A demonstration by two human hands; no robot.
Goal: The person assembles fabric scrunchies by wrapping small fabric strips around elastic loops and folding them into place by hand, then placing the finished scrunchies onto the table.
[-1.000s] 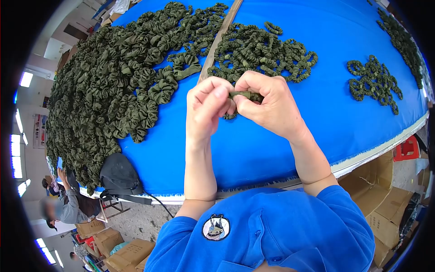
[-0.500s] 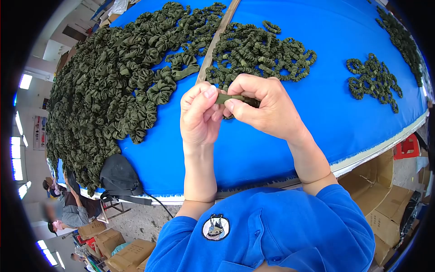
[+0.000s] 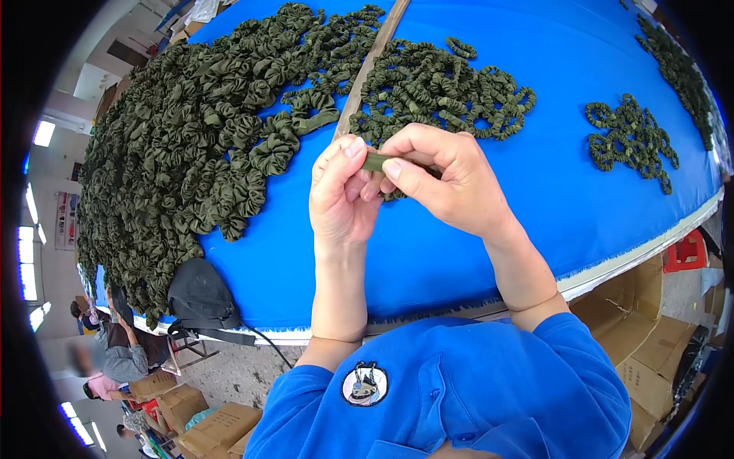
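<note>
**A green band (image 3: 375, 161) pinched in my fingers (image 3: 344, 164)**

My left hand (image 3: 340, 203) holds one end of the band between thumb and fingertips, and my right hand (image 3: 453, 182) pinches it just beside, thumb pressed on top. A short, flat stretch shows between my two thumbs; my right fingers hide the rest. I have it raised above the table (image 3: 654, 236), in front of a pile of thin ruffled hair ties (image 3: 440, 84). A bit of green shows below my right hand, and I can't tell whether it belongs to the band.

A wooden strip (image 3: 372, 65) lies along the left side of that pile. Beyond it, a great heap of fuller scrunchies (image 3: 176, 145) covers the left of the blue cloth (image 3: 428, 245). To my right sits a small cluster of ties (image 3: 628, 145), well apart from the pile. Past the table's edge are cardboard boxes (image 3: 654, 359) and a red stool (image 3: 686, 252).
</note>
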